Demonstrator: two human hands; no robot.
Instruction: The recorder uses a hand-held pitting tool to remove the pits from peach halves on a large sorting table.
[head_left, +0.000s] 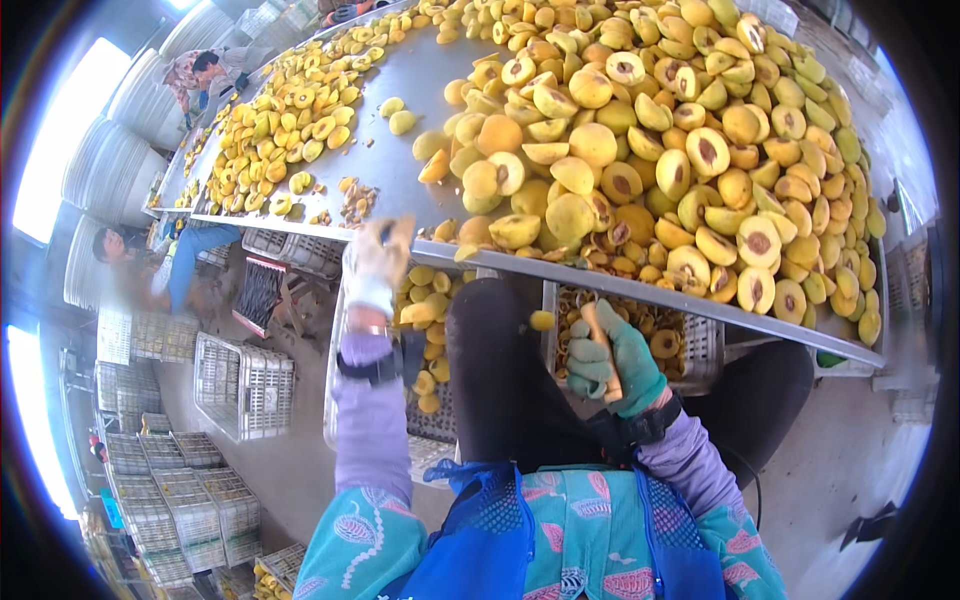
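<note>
My left hand (380, 251), in a pale glove, is blurred at the front edge of a metal table (450, 56); whether its curled fingers hold anything is unclear. Below it, yellow fruit halves (429, 311) fill part of a crate beside my knee. My right hand (611, 356), in a green glove, grips the wooden handle (602, 349) of a tool above my lap. Its working end cannot be made out. Close to that hand, a crate (701, 345) holds cut fruit scraps (664, 345). A blurred yellow piece (541, 321) appears between my knee and this crate.
Halved peaches (592, 150), many with stones, are heaped on the table's right. More halves (289, 120) spread along its left. An empty plastic crate (244, 386) and stacked crates (176, 499) stand on the left floor. Other people (210, 67) are at the far left.
</note>
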